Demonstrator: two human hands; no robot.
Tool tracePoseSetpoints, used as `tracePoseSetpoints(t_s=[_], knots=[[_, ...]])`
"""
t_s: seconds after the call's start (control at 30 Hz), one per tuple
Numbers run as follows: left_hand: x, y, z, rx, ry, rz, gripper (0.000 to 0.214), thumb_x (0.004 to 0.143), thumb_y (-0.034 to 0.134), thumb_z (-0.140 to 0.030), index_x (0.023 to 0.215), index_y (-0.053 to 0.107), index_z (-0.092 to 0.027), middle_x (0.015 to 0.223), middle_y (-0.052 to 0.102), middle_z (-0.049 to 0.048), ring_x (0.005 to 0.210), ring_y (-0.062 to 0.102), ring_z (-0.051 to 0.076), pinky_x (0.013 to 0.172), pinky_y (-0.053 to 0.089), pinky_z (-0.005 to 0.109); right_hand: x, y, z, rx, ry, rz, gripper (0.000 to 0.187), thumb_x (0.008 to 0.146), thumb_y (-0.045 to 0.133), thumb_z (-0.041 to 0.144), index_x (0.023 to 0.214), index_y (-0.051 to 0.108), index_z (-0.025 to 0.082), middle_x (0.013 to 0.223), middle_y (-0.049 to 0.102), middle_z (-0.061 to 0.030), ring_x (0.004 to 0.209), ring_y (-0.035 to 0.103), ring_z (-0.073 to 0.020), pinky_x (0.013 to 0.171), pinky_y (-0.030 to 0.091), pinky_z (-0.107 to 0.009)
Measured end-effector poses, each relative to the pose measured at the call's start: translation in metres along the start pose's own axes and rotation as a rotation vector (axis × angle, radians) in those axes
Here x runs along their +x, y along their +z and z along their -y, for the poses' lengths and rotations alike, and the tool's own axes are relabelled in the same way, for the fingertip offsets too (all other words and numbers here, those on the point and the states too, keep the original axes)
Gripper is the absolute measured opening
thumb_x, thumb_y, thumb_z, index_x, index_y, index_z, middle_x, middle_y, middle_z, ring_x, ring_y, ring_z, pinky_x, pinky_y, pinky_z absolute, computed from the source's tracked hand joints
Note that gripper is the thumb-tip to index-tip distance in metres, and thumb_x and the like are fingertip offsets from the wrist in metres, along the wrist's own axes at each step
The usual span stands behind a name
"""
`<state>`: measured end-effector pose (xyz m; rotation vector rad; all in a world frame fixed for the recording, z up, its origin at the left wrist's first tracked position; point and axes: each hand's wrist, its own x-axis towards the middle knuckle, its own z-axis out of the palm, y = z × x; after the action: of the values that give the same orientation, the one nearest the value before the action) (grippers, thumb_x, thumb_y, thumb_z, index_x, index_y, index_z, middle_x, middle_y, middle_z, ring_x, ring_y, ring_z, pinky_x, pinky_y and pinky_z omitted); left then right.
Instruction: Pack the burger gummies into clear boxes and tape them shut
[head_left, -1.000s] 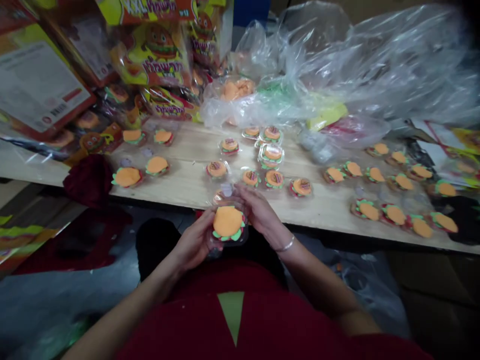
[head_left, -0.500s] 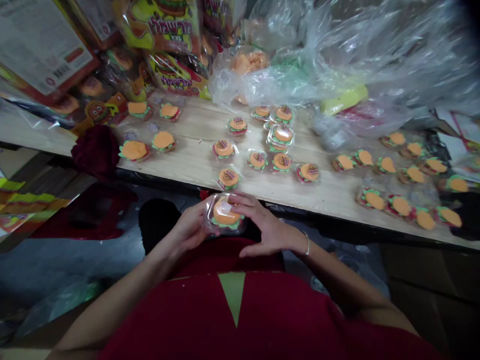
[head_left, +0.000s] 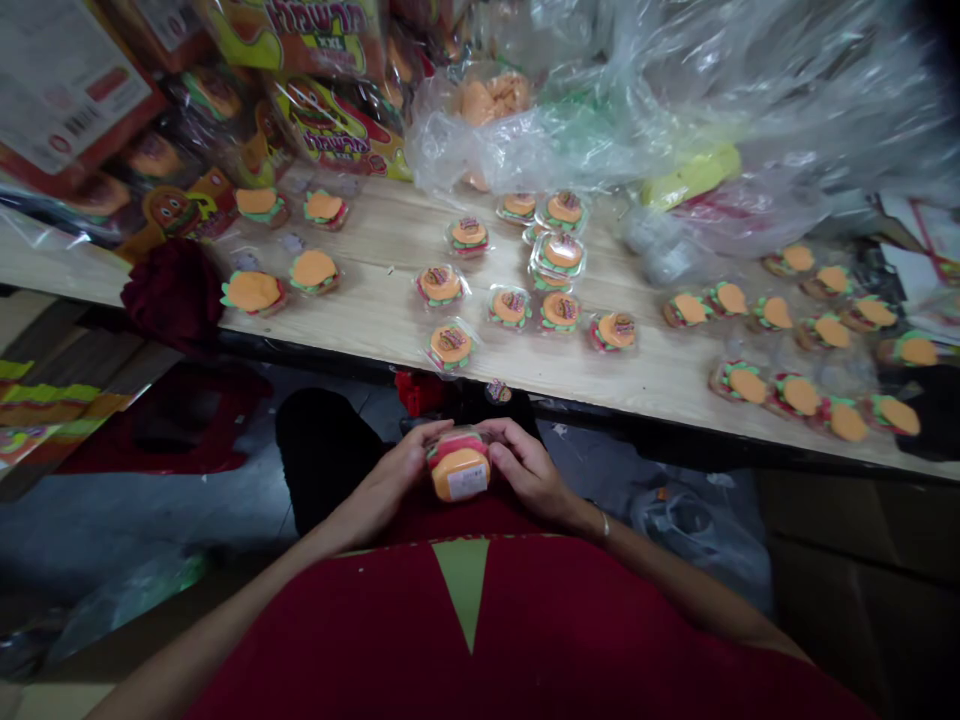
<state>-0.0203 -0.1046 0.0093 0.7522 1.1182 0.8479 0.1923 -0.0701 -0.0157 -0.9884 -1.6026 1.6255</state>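
Note:
Over my lap, a toy-like burger in a clear plastic pack [head_left: 459,466] is held between both hands, with a white label facing up. My left hand [head_left: 396,478] is closed on the left side of the pack. From the right, my right hand [head_left: 531,474] grips it with thumb and fingers. Just beyond the right fingers shows a small round burger sticker [head_left: 497,392]; what it rests on, I cannot tell. The nearest packed burger [head_left: 451,344] on the table bears a similar sticker on its top.
Several more stickered burgers [head_left: 559,312] sit mid-table [head_left: 360,330]. Burgers without visible stickers [head_left: 825,331] stand to the right, others [head_left: 255,292] to the left by a dark red cloth [head_left: 174,295]. Printed bags [head_left: 330,125] and clear plastic bags [head_left: 720,90] line the back.
The held pack has turned over: its labelled side now faces up instead of the plain orange top. My right hand has moved from above it to grip its right side.

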Motion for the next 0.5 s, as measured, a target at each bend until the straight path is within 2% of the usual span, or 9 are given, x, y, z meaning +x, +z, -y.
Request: tracePoseSetpoints(t_s=[0.07, 0.13, 0.33, 0.5], knots=[[-0.002, 0.003, -0.005, 0.021, -0.039, 0.019, 0.052, 0.084, 0.059, -0.053, 0.124, 0.057, -0.021, 0.135, 0.055, 0.0112, 0.121, 0.053, 0.029, 0.097, 0.043, 0.038, 0.000, -0.001, 0.002, 0.003, 0.023, 0.010, 0.024, 0.095, 0.045, 0.031, 0.113, 0.054, 0.018, 0.105, 0.063, -0.0065, 0.095, 0.060, -0.0163, 0.083, 0.049, -0.030], [-0.001, 0.006, -0.010, 0.014, -0.068, -0.028, 0.046, 0.086, 0.059, -0.047, 0.122, 0.059, -0.020, 0.130, 0.060, 0.0105, 0.117, 0.056, 0.028, 0.095, 0.045, 0.037, 0.003, -0.006, 0.007, -0.038, 0.018, 0.045, 0.022, 0.094, 0.049, 0.031, 0.109, 0.056, 0.017, 0.102, 0.063, -0.0059, 0.093, 0.059, -0.0160, 0.082, 0.047, -0.030], [0.006, 0.009, -0.014, 0.016, -0.065, -0.030, 0.038, 0.085, 0.062, -0.043, 0.116, 0.066, -0.021, 0.123, 0.066, 0.0078, 0.110, 0.061, 0.024, 0.092, 0.046, 0.033, 0.016, -0.016, 0.021, -0.086, -0.056, -0.031, 0.015, 0.090, 0.056, 0.028, 0.097, 0.064, 0.017, 0.088, 0.061, -0.0035, 0.082, 0.056, -0.0137, 0.075, 0.045, -0.028], [0.008, 0.011, -0.011, 0.009, -0.067, -0.055, 0.034, 0.082, 0.064, -0.042, 0.108, 0.071, -0.020, 0.115, 0.070, 0.0078, 0.105, 0.063, 0.024, 0.088, 0.048, 0.033, 0.018, -0.018, 0.026, -0.085, -0.001, 0.013, 0.015, 0.088, 0.057, 0.026, 0.084, 0.066, 0.015, 0.079, 0.062, -0.0025, 0.071, 0.055, -0.0116, 0.067, 0.043, -0.026]])
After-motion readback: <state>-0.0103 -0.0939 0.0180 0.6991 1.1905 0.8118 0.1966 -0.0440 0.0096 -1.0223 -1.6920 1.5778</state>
